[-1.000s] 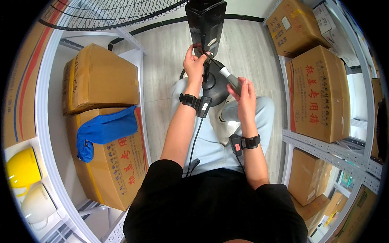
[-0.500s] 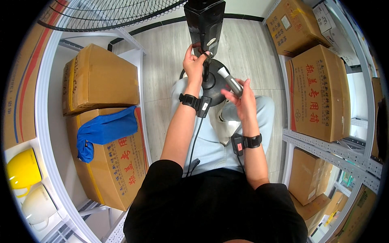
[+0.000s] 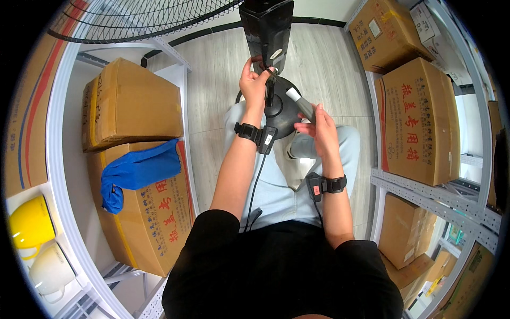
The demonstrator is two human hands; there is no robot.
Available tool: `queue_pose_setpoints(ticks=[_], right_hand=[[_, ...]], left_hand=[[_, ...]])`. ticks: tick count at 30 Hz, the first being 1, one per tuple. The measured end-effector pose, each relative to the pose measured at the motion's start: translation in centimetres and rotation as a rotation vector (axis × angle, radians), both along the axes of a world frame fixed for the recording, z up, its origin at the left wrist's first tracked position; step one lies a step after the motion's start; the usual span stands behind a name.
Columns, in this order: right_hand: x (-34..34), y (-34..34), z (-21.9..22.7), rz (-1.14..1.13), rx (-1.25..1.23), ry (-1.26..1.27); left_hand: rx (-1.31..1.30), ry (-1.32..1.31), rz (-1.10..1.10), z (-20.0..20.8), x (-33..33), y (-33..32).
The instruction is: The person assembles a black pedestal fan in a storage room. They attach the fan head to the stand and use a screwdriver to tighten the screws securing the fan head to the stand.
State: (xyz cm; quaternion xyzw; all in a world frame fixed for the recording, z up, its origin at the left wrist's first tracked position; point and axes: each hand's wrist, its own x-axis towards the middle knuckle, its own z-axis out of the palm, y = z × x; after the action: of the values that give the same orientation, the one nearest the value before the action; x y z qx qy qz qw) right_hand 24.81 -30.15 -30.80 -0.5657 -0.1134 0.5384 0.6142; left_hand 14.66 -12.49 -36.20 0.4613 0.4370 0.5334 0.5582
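Note:
A black pedestal fan's column housing (image 3: 267, 40) rises above a round black base (image 3: 288, 110) between my legs. At the housing's lower end is my left hand (image 3: 255, 85), its thumb and fingers closed on the edge there. My right hand (image 3: 322, 130) has its fingers round a grey screwdriver (image 3: 304, 108) with a white collar. Its thin dark shaft slants up and left toward the bottom of the housing, near my left fingertips. Whether the tip touches a screw is too small to make out.
The fan's wire guard (image 3: 143, 24) hangs at the upper left. Shelves with cardboard boxes (image 3: 133, 106) stand on the left, and more boxes (image 3: 417, 122) on the right. A blue cloth (image 3: 141, 167) drapes over one box. Yellow and white mugs (image 3: 32, 220) sit at the far left.
My right hand has turned slightly around the screwdriver, and its wrist has shifted a little to the right. My left hand has stayed at the housing.

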Motion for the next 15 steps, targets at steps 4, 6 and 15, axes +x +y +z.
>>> queue_pose_setpoints(ticks=[4, 6, 15], right_hand=[[-0.1, -0.3, -0.7, 0.059, 0.056, -0.131], [-0.4, -0.2, -1.5, 0.046, 0.157, -0.310], [-0.4, 0.4, 0.2, 0.167, -0.013, -0.197]], left_hand=[[-0.004, 0.034, -0.020, 0.1, -0.2, 0.1], [0.001, 0.018, -0.016, -0.1, 0.0, 0.1], [-0.010, 0.015, -0.019, 0.3, -0.1, -0.1]])
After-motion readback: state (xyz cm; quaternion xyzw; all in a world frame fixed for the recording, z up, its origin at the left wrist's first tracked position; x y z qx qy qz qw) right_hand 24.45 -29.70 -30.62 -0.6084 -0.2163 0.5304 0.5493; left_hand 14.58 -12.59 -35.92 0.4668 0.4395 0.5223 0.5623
